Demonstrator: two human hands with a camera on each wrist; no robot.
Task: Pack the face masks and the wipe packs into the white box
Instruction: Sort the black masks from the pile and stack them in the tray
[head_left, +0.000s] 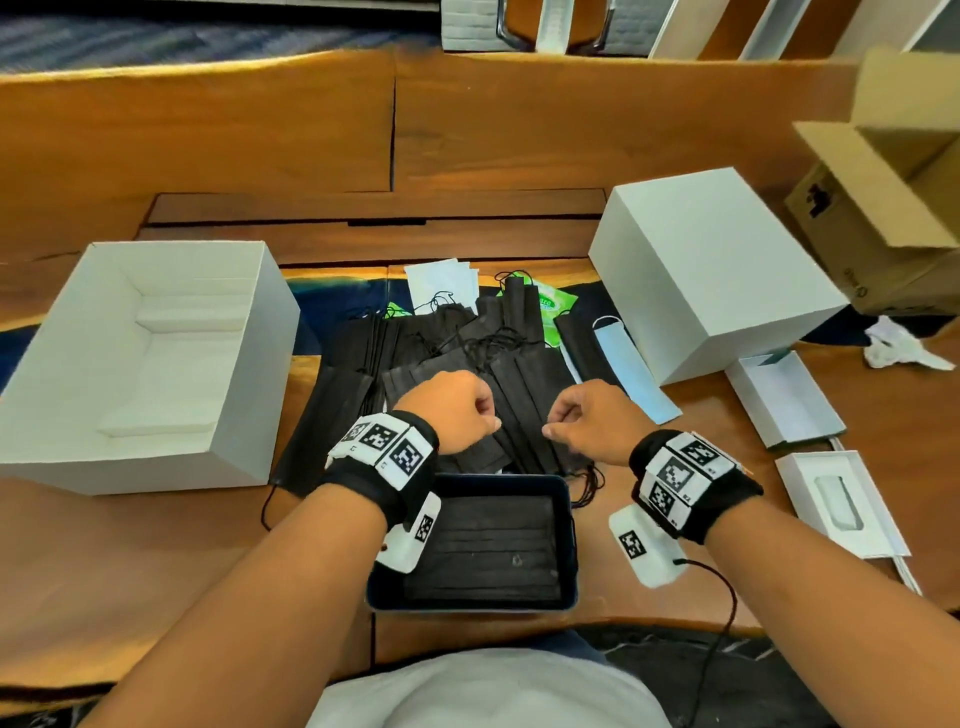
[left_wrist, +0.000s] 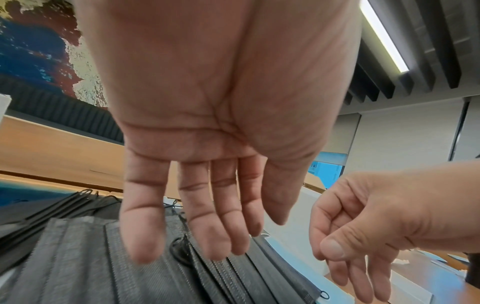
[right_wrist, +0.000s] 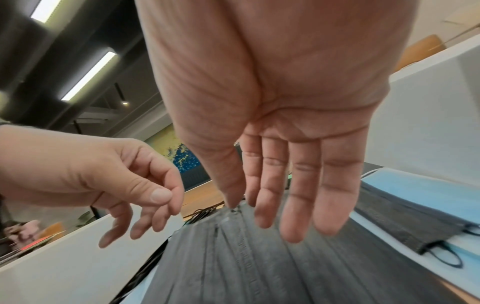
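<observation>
Both hands' fingers (left_wrist: 187, 226) loose, holding nothing, just above black masks (head_left: 519, 395); tangled ear loops (head_left: 488, 343) beyond fingertips could drag neighbours.

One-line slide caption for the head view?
Both hands, left and right, hover empty over black face masks between an open white box and navy tray.

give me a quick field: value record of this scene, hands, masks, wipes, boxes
left hand: empty, over the black masks, fingers relaxed
right hand: empty, beside the left, fingers relaxed
black masks: loose pile mid-table
blue mask: right edge of the pile
wipe pack: green, partly under masks
open white box: left of the pile, no masks inside
dark tray: nearest the person, black masks inside
</observation>
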